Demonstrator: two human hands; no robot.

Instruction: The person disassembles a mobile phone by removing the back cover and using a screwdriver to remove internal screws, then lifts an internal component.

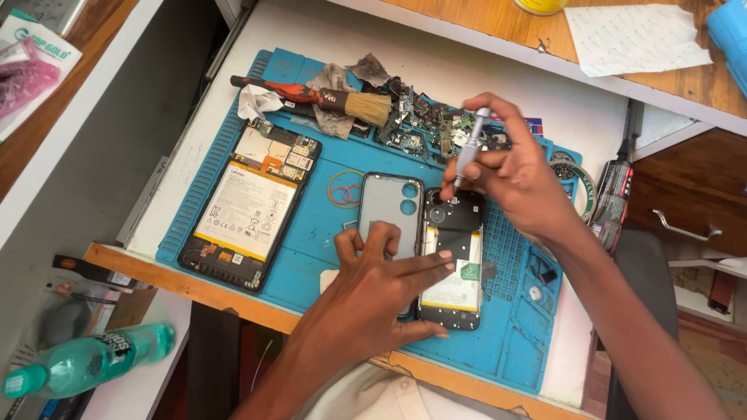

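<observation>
Black and stripped of its back, the opened smartphone point(451, 264) lies face down near the front edge of the blue silicone repair mat point(327, 167), its white battery and dark upper cover plate exposed. The left hand point(373, 299) lies flat across its lower left side, fingers point(424, 260) spread wide and pressing down, most likely so the phone cannot slide while it is worked on; that hand also overlaps the grey back cover point(391, 206), which lies just beside the phone on its left, camera holes upward. The right hand point(517, 179) pinches a slim silver precision screwdriver point(469, 149) between thumb and fingertips, held steeply with its tip down on the phone's top left corner by the camera opening, a grip that suits twirling a small tool.

Left of these, coloured rubber bands point(345, 190) rest on the mat, and farther left a larger opened tablet point(249, 204) lies with its big white battery showing. Along the mat's far edge sit a red-handled brush point(319, 99), crumpled cloths point(334, 97) and a heap of small circuit parts point(424, 120), kept within reach. A roll of tape point(576, 183) lies at the right. A green plastic bottle point(85, 359) lies on a lower surface at the near left, off the white tabletop point(436, 54).
</observation>
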